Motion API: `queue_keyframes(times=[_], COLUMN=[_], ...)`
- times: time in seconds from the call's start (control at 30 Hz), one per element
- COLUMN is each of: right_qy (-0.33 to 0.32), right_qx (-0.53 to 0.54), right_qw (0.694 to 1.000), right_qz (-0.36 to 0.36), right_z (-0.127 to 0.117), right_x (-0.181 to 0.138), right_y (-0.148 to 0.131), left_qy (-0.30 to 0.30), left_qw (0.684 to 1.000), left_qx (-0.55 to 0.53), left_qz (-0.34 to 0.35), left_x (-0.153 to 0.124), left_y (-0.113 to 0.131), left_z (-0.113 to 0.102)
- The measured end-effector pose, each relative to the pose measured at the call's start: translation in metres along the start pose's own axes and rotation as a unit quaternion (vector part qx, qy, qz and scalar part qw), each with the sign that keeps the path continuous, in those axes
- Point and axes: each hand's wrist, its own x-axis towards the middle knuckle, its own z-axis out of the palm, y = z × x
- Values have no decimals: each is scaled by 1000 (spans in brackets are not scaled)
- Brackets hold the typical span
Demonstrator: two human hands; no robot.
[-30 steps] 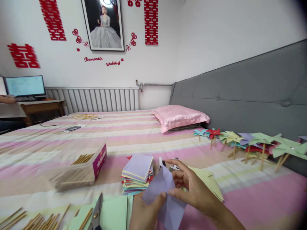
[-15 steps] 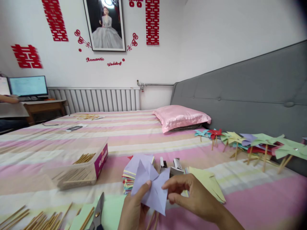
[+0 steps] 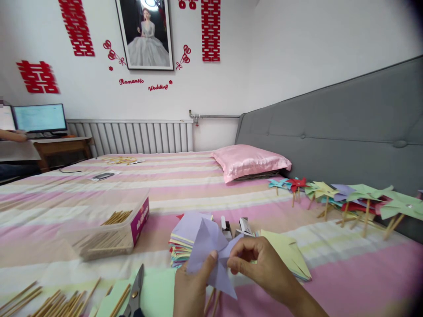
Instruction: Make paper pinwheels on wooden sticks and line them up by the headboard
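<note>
A lilac paper pinwheel [image 3: 206, 244] is held in front of me, its blades folded towards the middle. My left hand [image 3: 194, 281] grips it from the left, thumb pressed near its centre and the other fingers hidden behind. On its right side, my right hand [image 3: 261, 268] pinches a blade between thumb and forefinger. Two thin wooden sticks [image 3: 213, 301] show below the pinwheel; whether they are joined to it I cannot tell. Just behind lies a stack of coloured paper [image 3: 183, 233], lilac on top.
Scissors [image 3: 135, 293] lie on green paper [image 3: 158, 286], beside loose sticks [image 3: 62, 304]. A clear plastic box [image 3: 109, 242] holds more sticks. Small boxes [image 3: 243, 226] and yellow paper [image 3: 284, 251] lie behind my hands. Several finished pinwheels [image 3: 363, 193] line the headboard. A person's arm [image 3: 13, 135] shows far left.
The pinwheel and my left hand have shifted slightly right and turned. My right thumb and forefinger have closed on the right blade.
</note>
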Motion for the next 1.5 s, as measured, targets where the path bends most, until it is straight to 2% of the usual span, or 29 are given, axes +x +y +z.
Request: queue_keyframes(times=[0.3,0.6,0.9,1.1,1.23,1.33,1.5], right_qy=[46,64,72,73,113,123,123], right_qx=[2,-2,-11,-32,24,83,136], right_qw=[999,997,997,997,993,989,983], right_qz=[18,31,33,20,-10,1,6], right_z=[8,8,9,11,16,20,22], right_x=[1,3,4,1,1,1,2], right_y=[5,9,9,7,6,5,8], left_qy=[36,37,34,41,38,30,-24], left_qw=[998,997,997,999,998,997,995], left_qx=[30,26,45,1,-54,-69,-98], left_qz=[38,55,52,31,-3,-4,-6], left_x=[8,-7,-9,-3,1,0,-6], left_y=[-12,4,6,-1,-4,-3,0], left_z=[-2,10,11,7,6,7,12])
